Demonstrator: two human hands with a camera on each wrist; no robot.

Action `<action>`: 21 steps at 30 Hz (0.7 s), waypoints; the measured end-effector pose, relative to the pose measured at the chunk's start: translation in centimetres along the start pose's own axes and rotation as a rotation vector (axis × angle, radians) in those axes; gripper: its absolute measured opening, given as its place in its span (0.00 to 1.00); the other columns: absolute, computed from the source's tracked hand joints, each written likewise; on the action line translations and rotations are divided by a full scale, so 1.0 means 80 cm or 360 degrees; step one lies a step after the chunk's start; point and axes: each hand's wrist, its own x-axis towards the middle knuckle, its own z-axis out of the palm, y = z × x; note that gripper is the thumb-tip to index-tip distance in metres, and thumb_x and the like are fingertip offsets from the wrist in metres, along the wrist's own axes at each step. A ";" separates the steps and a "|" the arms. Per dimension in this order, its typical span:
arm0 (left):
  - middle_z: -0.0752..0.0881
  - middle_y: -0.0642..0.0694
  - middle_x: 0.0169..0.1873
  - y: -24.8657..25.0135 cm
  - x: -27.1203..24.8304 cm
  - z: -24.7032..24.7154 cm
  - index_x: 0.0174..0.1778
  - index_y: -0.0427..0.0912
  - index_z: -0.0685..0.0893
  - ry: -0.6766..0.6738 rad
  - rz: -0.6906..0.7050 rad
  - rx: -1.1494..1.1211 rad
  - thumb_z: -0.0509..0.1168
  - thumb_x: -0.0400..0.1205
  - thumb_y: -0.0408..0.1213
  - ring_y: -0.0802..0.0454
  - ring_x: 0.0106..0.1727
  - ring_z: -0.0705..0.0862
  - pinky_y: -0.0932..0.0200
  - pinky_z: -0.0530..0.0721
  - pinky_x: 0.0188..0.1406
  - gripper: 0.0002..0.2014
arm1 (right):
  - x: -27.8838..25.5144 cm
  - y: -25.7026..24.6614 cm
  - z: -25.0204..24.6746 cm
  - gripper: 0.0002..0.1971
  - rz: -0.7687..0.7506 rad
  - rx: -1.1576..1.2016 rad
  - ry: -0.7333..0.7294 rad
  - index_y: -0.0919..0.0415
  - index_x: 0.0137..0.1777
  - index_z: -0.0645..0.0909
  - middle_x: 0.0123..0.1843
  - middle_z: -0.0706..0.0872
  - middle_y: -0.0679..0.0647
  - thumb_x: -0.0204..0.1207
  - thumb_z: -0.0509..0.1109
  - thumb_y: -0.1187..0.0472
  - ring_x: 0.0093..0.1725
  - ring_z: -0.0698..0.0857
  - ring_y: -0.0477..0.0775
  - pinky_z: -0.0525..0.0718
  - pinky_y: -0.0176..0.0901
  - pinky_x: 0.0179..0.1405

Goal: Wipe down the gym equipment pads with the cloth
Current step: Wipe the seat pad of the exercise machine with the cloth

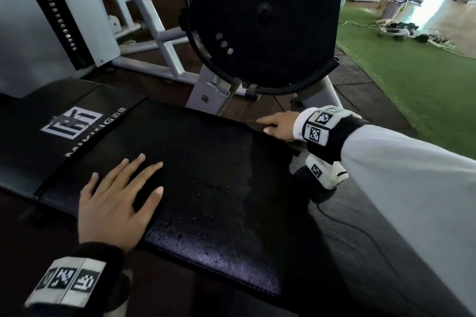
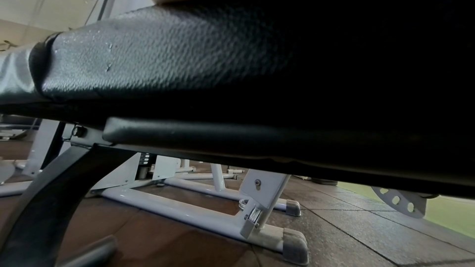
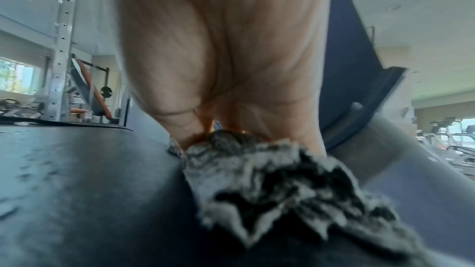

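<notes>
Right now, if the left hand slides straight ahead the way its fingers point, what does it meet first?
Probably only more of the wet pad: the left hand lies flat on it, fingers pointing toward its far edge. Beyond that edge stands the big black disc, though depth is unclear.

The pad [image 1: 206,162] is black grained vinyl beaded with droplets, the cloth [image 3: 282,170] fuzzy grey terry, the frame [image 2: 180,208] painted metal.

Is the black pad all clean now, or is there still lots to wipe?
Not finished. The pad is still speckled with droplets across its middle and near edge, so most remains to wipe. Right now the right hand presses the cloth against the pad's far edge, while the left hand lies flat on the pad. The logo pad beside it shows no sign of wiping either way.
</notes>
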 end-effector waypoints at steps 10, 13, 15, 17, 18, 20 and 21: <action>0.68 0.63 0.77 0.002 -0.001 0.003 0.73 0.70 0.69 0.0040 -0.0024 0.0007 0.46 0.79 0.63 0.59 0.80 0.63 0.43 0.55 0.79 0.25 | -0.073 -0.038 0.039 0.28 -0.0614 -0.0182 -0.0220 0.35 0.80 0.43 0.83 0.36 0.38 0.87 0.50 0.58 0.82 0.43 0.67 0.45 0.74 0.77; 0.68 0.62 0.77 0.001 -0.001 0.004 0.73 0.69 0.70 0.0055 -0.0018 0.0001 0.46 0.79 0.63 0.58 0.80 0.63 0.43 0.55 0.79 0.25 | -0.109 0.005 0.053 0.30 -0.0774 -0.0174 -0.0245 0.34 0.77 0.39 0.79 0.33 0.32 0.87 0.51 0.60 0.83 0.41 0.61 0.44 0.71 0.78; 0.69 0.62 0.77 0.000 -0.001 0.005 0.73 0.69 0.70 0.0067 -0.0015 -0.0003 0.46 0.79 0.63 0.58 0.80 0.64 0.43 0.55 0.79 0.25 | -0.122 0.048 0.058 0.31 -0.0806 -0.0127 -0.0212 0.24 0.74 0.40 0.77 0.34 0.27 0.86 0.51 0.58 0.83 0.42 0.56 0.46 0.70 0.79; 0.69 0.62 0.77 0.001 -0.001 0.005 0.72 0.70 0.70 0.0082 -0.0019 -0.0013 0.47 0.79 0.63 0.59 0.79 0.63 0.43 0.54 0.79 0.25 | -0.129 0.086 0.056 0.34 -0.0727 -0.0098 -0.0153 0.15 0.70 0.39 0.78 0.38 0.25 0.86 0.53 0.57 0.83 0.42 0.51 0.47 0.68 0.79; 0.69 0.63 0.76 0.001 0.000 0.005 0.72 0.70 0.71 0.0089 -0.0021 -0.0019 0.47 0.79 0.63 0.59 0.79 0.64 0.44 0.54 0.79 0.25 | -0.129 0.097 0.053 0.35 -0.0663 -0.0060 -0.0121 0.14 0.69 0.40 0.78 0.40 0.25 0.86 0.54 0.58 0.83 0.42 0.49 0.47 0.66 0.80; 0.69 0.63 0.76 0.001 -0.001 0.006 0.72 0.70 0.71 0.0094 -0.0024 -0.0022 0.47 0.79 0.63 0.59 0.79 0.64 0.44 0.54 0.79 0.25 | -0.120 0.108 0.046 0.33 -0.0545 0.0020 -0.0044 0.20 0.72 0.44 0.79 0.43 0.28 0.85 0.56 0.59 0.83 0.47 0.48 0.47 0.56 0.82; 0.69 0.63 0.76 0.001 0.000 0.006 0.72 0.70 0.71 0.0092 -0.0024 -0.0018 0.47 0.79 0.63 0.58 0.80 0.64 0.43 0.54 0.79 0.25 | -0.111 0.106 0.042 0.32 -0.0480 0.0033 -0.0011 0.23 0.73 0.46 0.79 0.44 0.30 0.85 0.56 0.59 0.83 0.50 0.48 0.48 0.49 0.82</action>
